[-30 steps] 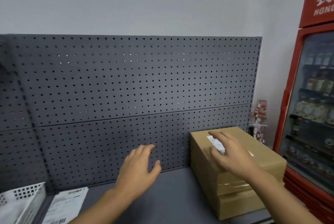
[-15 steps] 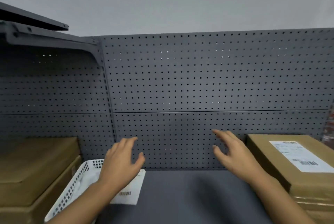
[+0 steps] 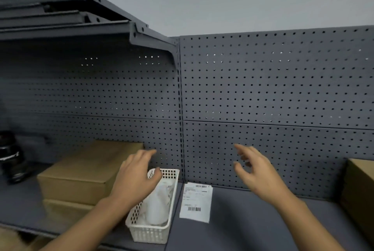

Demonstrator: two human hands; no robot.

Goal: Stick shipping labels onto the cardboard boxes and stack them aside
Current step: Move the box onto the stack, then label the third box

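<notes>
Head view: left hand (image 3: 137, 177) and right hand (image 3: 257, 171) empty, fingers spread.
Cardboard boxes (image 3: 87, 169) sit stacked toward the shelf's (image 3: 253, 222) left end, nearest the left hand; shipping label (image 3: 195, 202) lies between both.

Shop stockroom or packing area: grey metal shelf (image 3: 242, 220) with pegboard back panel (image 3: 263, 88), stacked cardboard boxes (image 3: 81, 171), shipping label (image 3: 196, 202), white plastic basket (image 3: 149, 230).

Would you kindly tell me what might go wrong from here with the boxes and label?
The left hand hovers over the white basket, so reaching for the stacked cardboard boxes might knock it. The loose shipping label lies beside the basket; a hand could sweep it away.
</notes>
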